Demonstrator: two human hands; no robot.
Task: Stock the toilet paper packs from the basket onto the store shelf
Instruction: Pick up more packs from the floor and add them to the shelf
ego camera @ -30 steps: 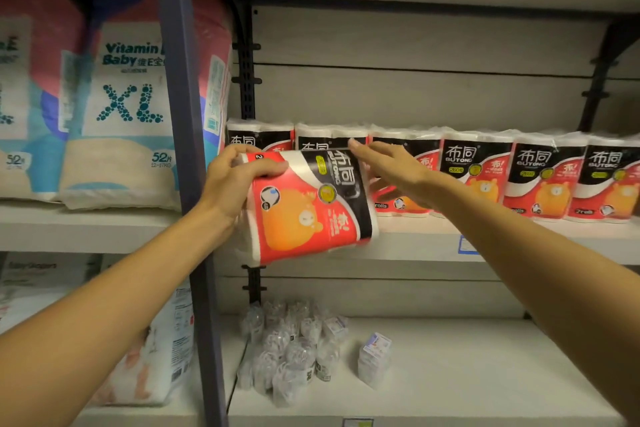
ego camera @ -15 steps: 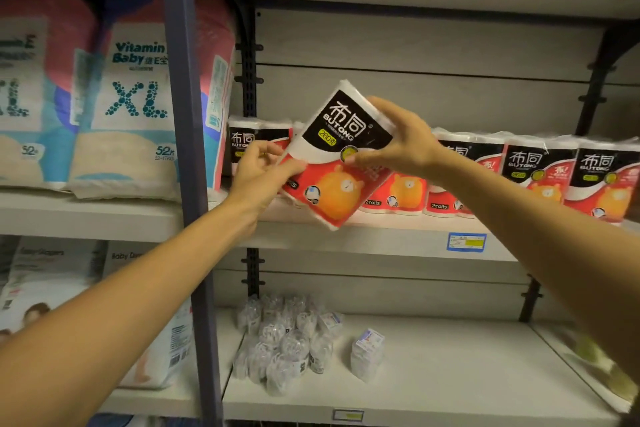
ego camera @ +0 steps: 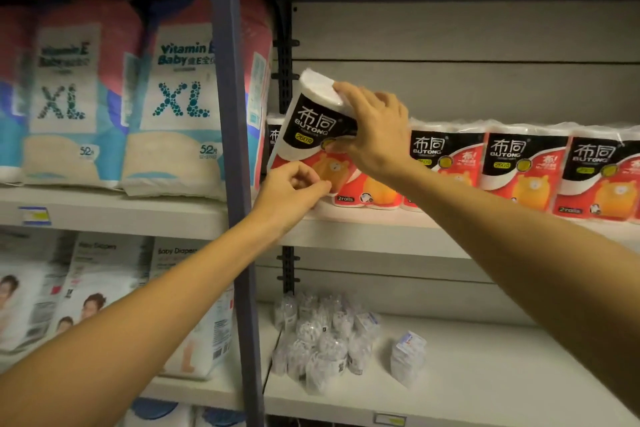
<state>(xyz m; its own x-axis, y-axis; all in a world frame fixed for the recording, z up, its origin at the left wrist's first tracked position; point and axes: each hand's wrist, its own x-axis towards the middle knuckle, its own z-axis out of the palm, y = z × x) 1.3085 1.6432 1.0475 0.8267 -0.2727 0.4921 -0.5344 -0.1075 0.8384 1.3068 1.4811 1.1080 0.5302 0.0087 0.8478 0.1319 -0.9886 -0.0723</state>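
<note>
A toilet paper pack (ego camera: 313,125), black, red and white with an orange bear, stands nearly upright at the left end of the middle shelf (ego camera: 363,229), tilted slightly right. My right hand (ego camera: 375,132) grips its top and right side. My left hand (ego camera: 291,192) pinches its lower front edge. A row of matching packs (ego camera: 519,166) lines the shelf to the right, with one more partly hidden behind the held pack. The basket is out of view.
A blue-grey upright post (ego camera: 228,149) splits the shelving just left of the pack. XL diaper bags (ego camera: 173,107) fill the left bay. Small clear-wrapped items (ego camera: 322,340) lie on the lower shelf (ego camera: 485,374). More diaper packs (ego camera: 104,288) stand below left.
The pack has gone from lying sideways in front of the shelf to tilted, then nearly upright at the row's left end. Both hands rose with it; my right hand shifted onto its top.
</note>
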